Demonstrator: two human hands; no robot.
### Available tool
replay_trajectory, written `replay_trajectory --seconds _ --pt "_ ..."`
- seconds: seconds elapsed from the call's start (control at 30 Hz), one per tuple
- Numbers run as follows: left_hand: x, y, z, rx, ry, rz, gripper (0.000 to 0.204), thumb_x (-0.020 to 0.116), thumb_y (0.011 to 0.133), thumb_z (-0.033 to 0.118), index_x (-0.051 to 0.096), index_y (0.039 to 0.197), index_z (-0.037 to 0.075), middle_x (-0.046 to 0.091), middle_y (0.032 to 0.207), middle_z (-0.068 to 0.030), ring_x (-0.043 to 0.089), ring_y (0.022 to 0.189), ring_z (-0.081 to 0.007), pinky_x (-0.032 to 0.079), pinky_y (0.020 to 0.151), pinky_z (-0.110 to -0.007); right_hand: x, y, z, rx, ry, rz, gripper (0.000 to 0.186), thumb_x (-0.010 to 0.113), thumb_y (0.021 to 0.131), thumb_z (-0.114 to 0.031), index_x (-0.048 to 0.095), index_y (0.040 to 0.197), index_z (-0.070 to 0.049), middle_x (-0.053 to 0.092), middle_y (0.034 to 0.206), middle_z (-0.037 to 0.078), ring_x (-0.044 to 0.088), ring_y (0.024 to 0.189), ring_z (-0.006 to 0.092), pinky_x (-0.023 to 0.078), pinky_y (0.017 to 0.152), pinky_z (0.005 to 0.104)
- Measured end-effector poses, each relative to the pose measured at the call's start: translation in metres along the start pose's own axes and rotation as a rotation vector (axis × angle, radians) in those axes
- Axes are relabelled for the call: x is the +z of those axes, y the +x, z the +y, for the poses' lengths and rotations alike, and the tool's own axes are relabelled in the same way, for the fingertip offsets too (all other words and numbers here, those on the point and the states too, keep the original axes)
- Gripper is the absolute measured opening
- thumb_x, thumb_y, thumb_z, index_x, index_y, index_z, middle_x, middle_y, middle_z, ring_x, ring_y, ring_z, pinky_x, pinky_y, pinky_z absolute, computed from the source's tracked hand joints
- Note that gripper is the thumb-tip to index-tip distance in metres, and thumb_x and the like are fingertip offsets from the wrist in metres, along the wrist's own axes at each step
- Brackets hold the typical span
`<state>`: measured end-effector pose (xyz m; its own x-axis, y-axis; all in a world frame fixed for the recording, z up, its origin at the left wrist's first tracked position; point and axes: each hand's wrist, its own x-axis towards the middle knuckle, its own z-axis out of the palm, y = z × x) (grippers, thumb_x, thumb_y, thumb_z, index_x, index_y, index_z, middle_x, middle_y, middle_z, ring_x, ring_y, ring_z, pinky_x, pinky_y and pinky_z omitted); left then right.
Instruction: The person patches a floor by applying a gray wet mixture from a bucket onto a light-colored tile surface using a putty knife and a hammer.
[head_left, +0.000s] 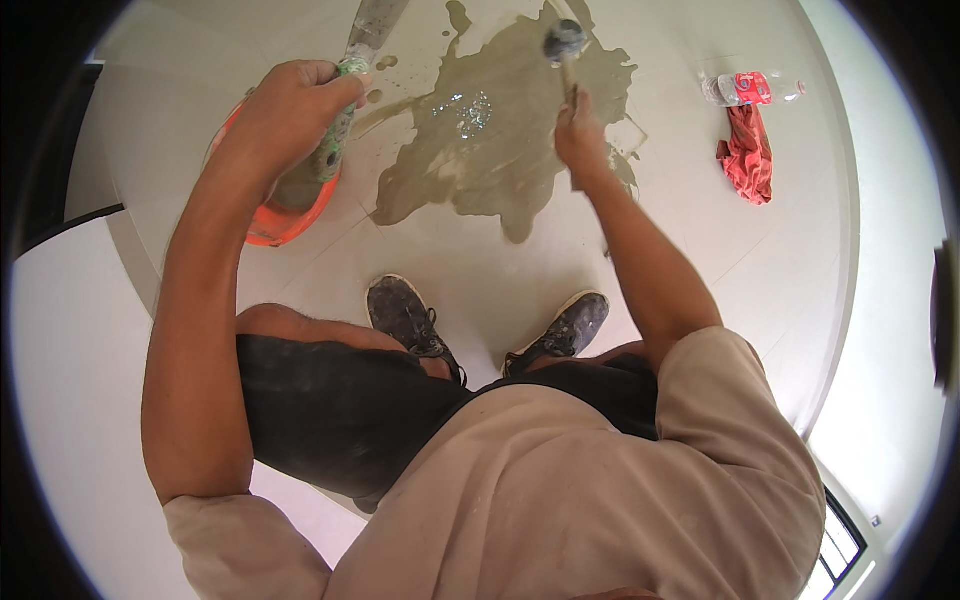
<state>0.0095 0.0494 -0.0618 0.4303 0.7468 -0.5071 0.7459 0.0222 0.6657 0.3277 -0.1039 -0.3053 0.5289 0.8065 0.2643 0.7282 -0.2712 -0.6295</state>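
My left hand (287,112) is closed around the stained green handle of a putty knife (375,28), whose metal blade points away from me. Below that hand is an orange bucket (290,222), partly hidden by the hand and handle. My right hand (583,135) grips the handle of a mallet (565,40) with a dark, rounded head that looks slightly blurred. Beneath the mallet spreads a wet, grey-brown patch of slurry (500,150) on the pale tiled floor. A bright, glinting spot shows near the middle of the patch.
On the right lie a clear plastic bottle (752,88) with a red label and a crumpled red cloth (748,160) touching it. My two dark shoes (402,310) stand on the near side of the slurry. A white wall (890,280) rises along the right.
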Motion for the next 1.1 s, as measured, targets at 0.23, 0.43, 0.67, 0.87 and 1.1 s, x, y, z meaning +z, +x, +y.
replay_trajectory --seconds 0.23,0.43,0.67,0.87,1.1 --pt "-0.002 0.005 -0.005 -0.027 -0.030 -0.005 0.031 0.062 0.091 0.036 0.067 0.090 0.005 0.059 0.078 0.0009 0.053 0.074 -0.0103 0.043 0.073 -0.027 -0.028 0.056 0.024 0.212 -0.168 0.107 0.044 0.045 0.102 -0.023 0.047 0.141 -0.003 0.068 0.107 0.034 0.065 0.098 0.0534 0.051 0.085 0.0592" --pt "-0.001 0.005 -0.009 -0.045 -0.044 -0.017 0.031 0.062 0.091 0.035 0.067 0.089 0.005 0.058 0.077 0.0003 0.052 0.073 -0.0108 0.043 0.071 -0.029 -0.024 0.066 0.041 0.245 -0.300 -0.136 0.045 0.047 0.101 -0.023 0.045 0.143 -0.008 0.068 0.104 0.033 0.066 0.097 0.0534 0.052 0.086 0.0605" --pt "0.000 0.009 -0.013 -0.042 -0.010 0.012 0.035 0.063 0.092 0.037 0.069 0.091 0.002 0.060 0.077 -0.0028 0.055 0.072 -0.0140 0.045 0.071 -0.032 -0.015 0.065 0.059 0.208 -0.360 -0.219 0.046 0.048 0.101 -0.026 0.043 0.145 -0.014 0.069 0.100 0.033 0.066 0.092 0.0541 0.052 0.083 0.0615" --pt "0.001 0.014 -0.011 -0.042 -0.011 0.019 0.037 0.063 0.092 0.038 0.069 0.091 0.001 0.060 0.077 -0.0030 0.055 0.072 -0.0143 0.045 0.072 -0.033 -0.018 0.072 0.071 0.171 -0.380 -0.150 0.047 0.047 0.101 -0.027 0.042 0.146 -0.016 0.070 0.102 0.031 0.066 0.092 0.0541 0.052 0.081 0.0623" --pt "-0.001 0.011 -0.013 -0.064 0.025 0.032 0.037 0.063 0.093 0.039 0.067 0.087 0.003 0.056 0.076 -0.0012 0.052 0.073 -0.0133 0.043 0.071 -0.032 -0.020 0.076 0.055 0.176 -0.452 -0.258 0.047 0.049 0.101 -0.025 0.045 0.147 -0.015 0.070 0.098 0.032 0.066 0.086 0.0554 0.053 0.077 0.0625"
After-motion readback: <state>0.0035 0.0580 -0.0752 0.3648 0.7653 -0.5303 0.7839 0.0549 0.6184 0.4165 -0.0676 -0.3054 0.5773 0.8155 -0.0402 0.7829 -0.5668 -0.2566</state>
